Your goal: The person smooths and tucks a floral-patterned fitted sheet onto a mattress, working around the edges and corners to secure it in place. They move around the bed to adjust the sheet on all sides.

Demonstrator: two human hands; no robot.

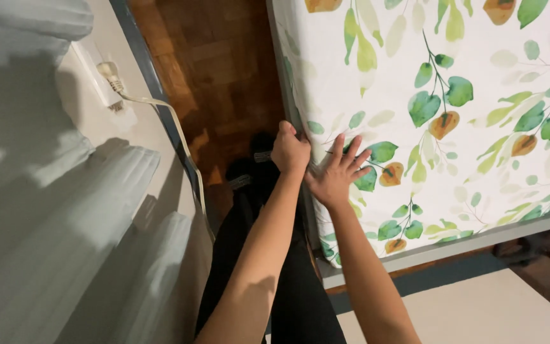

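Home bedroom, probably: mattress in white leaf-printed fitted sheet point(466, 114), brown wooden parquet floor point(218, 70), pale pleated curtains point(46, 216), white wall plug point(106, 69).

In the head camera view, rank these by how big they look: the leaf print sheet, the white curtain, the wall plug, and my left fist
1. leaf print sheet and white curtain: both huge and cut off by the frame, too close to rank.
2. left hand, closed on the sheet's edge.
3. wall plug, smallest.

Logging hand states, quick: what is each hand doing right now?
Left hand: closed, gripping the edge of the leaf-print sheet.
Right hand: open, fingers spread flat on the sheet, holding nothing.
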